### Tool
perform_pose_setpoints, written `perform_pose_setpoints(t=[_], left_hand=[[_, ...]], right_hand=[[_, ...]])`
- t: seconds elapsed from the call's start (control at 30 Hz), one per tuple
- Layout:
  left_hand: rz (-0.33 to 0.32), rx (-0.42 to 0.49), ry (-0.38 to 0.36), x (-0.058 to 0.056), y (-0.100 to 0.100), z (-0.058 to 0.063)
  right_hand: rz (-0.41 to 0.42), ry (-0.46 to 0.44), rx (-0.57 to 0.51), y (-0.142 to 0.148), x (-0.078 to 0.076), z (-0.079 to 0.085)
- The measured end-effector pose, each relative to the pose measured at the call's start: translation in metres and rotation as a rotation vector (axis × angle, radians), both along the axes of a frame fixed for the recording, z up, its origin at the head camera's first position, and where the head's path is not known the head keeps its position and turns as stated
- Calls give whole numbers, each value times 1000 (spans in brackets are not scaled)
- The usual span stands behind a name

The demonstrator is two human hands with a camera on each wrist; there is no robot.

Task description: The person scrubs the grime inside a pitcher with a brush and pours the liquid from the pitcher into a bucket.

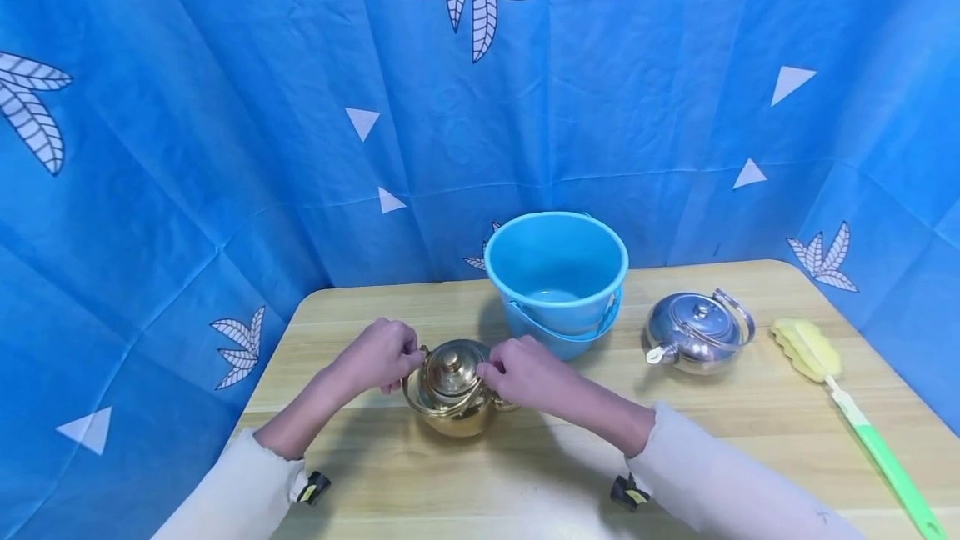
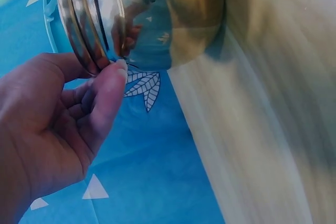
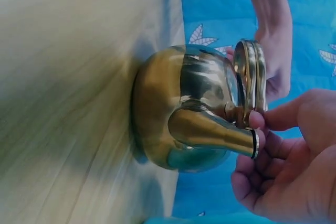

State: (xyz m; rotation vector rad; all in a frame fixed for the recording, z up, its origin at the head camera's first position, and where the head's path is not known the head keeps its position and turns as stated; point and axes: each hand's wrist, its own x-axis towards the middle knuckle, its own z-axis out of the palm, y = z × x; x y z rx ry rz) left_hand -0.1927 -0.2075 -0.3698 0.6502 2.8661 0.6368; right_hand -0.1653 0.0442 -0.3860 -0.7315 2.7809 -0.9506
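Observation:
A shiny golden kettle [image 1: 459, 423] stands upright on the wooden table, its knobbed lid [image 1: 451, 362] in place. Its double bail handle [image 3: 255, 77] lies folded down around the lid. On the kettle's left side, my left hand [image 1: 381, 355] pinches the handle between thumb and forefinger, as the left wrist view also shows. Opposite it, my right hand [image 1: 528, 372] pinches the handle just above the spout [image 3: 215, 132], its other fingers curled beside the spout tip. The kettle's base is against the tabletop in the right wrist view.
Right behind the kettle stands a light blue bucket [image 1: 555, 315], its handle hanging in front. A silver kettle [image 1: 693, 332] sits to the right, spout toward me. Farther right lies a yellow sponge brush [image 1: 810, 348] with a green handle. Blue patterned curtain [image 1: 637, 107] surrounds the table.

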Motion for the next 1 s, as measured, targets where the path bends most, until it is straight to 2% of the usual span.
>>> perform_pose_setpoints(t=[0.13, 0.2, 0.3, 0.4, 0.47, 0.53, 0.7, 1.0], left_hand=[[15, -4, 49, 4, 3, -6], [13, -29, 104, 6, 4, -10], [-20, -67, 211, 9, 6, -15], [-52, -81, 311, 11, 9, -19], [-55, -77, 340, 12, 10, -21], [-50, -68, 338, 14, 11, -23], [-32, -65, 313, 18, 14, -27], [12, -80, 299, 22, 22, -30]], right_hand=[[-7, 45, 6, 2, 3, -1], [-8, 82, 20, 3, 5, -1], [7, 223, 63, 6, 9, -3], [27, 425, 123, 8, 14, -6], [30, 530, 157, 9, 17, -8], [25, 588, 180, 9, 19, -11], [12, 613, 216, 12, 22, -14], [-5, 588, 220, 21, 25, -15]])
